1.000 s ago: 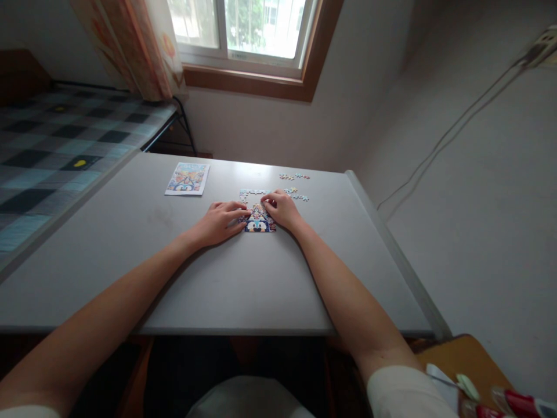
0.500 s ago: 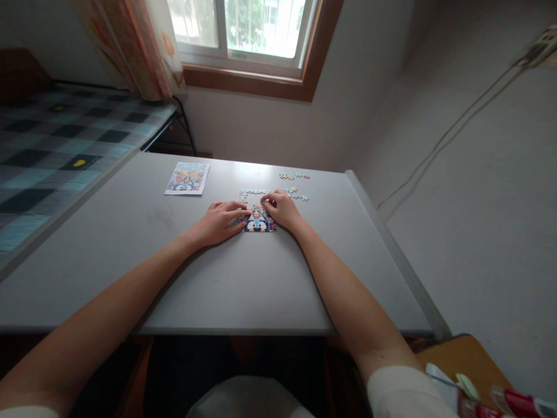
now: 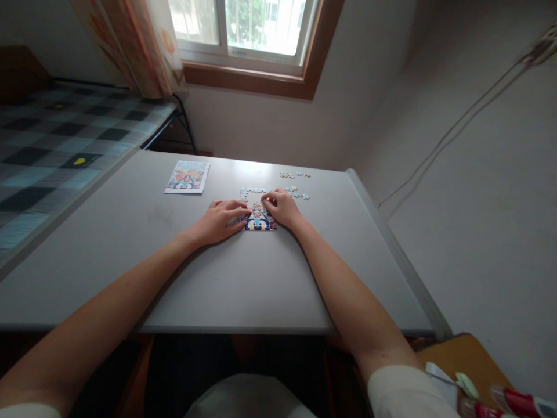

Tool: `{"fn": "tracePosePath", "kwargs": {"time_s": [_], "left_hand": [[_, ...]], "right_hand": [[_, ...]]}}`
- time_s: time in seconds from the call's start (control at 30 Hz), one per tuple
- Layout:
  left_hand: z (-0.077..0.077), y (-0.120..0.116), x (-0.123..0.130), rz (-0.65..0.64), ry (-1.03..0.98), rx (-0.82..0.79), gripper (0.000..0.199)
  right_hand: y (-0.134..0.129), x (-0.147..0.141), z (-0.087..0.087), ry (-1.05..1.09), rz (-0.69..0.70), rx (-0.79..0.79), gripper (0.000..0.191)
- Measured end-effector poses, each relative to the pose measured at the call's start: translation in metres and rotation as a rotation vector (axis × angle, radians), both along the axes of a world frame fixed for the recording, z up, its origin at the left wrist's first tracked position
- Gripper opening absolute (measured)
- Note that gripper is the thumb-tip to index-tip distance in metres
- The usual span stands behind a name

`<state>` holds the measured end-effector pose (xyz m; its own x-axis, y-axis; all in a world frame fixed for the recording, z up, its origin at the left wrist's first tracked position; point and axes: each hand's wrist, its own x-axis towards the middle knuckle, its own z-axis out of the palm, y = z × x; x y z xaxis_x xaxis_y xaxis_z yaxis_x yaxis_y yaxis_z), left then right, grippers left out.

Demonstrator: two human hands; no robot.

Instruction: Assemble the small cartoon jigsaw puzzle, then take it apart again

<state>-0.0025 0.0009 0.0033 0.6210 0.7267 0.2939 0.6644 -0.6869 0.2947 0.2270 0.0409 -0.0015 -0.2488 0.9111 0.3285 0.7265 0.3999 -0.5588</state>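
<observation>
A partly assembled jigsaw puzzle [image 3: 258, 224] lies flat on the table, with a blue and white cartoon face along its near edge and a gap in its upper middle. My left hand [image 3: 221, 220] rests over the puzzle's left edge, its fingers apart and stretched onto the pieces. Over the right side, my right hand [image 3: 282, 208] is closed in a pinch, with thumb and fingertips at the edge of the gap. The piece between those fingers is small and mostly hidden. Loose jigsaw pieces [image 3: 300, 196] lie just beyond my right hand.
More loose pieces [image 3: 295, 175] sit farther back on the grey table [image 3: 243, 284]. A printed reference picture [image 3: 187, 177] lies at the back left. A wall stands along the right, with a bed [image 3: 82, 136] at the left and a brown stool [image 3: 474, 360] at the lower right.
Both hands stay in nearly the same place over the puzzle. Only a very slight shift of the camera shows.
</observation>
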Motion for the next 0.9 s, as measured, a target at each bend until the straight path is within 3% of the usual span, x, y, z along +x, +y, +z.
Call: {"fn": "tracePosePath", "kwargs": {"time_s": [0.9], "left_hand": [[0.0027, -0.0016, 0.0005, -0.002, -0.012, -0.018, 0.034]], "right_hand": [[0.0016, 0.0002, -0.0017, -0.010, 0.004, 0.009, 0.018]]}}
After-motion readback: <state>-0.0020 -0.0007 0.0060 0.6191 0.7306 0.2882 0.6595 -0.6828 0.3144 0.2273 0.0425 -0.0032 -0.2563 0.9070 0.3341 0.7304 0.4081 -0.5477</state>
